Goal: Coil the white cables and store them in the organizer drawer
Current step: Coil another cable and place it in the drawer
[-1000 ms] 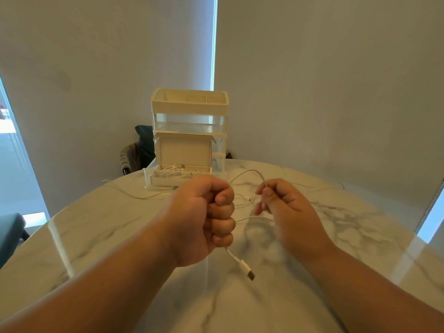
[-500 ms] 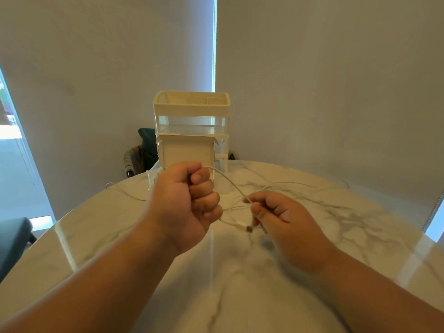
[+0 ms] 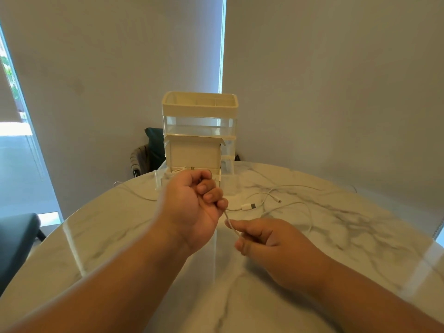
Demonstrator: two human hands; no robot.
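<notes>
Gripping the white cable [image 3: 230, 221] in a curled left hand [image 3: 192, 207] and pinching it just below with the right hand [image 3: 271, 241], with loose slack trailing across the marble table [image 3: 360, 236] near the open organizer drawer [image 3: 161, 181]

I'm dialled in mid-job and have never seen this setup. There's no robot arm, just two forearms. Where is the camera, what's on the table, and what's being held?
There is no machine here. A person works bare-handed, and the single camera sits on their head, looking forward and down, so both arms enter from the bottom edge. The left hand has its fingers curled round a white cable, and the right hand pinches the same strand just below. More white cable lies loose on the marble table, with a USB plug near the left hand. Behind the hands stands a cream organizer. Its bottom drawer is pulled open and holds some white cable.
</notes>
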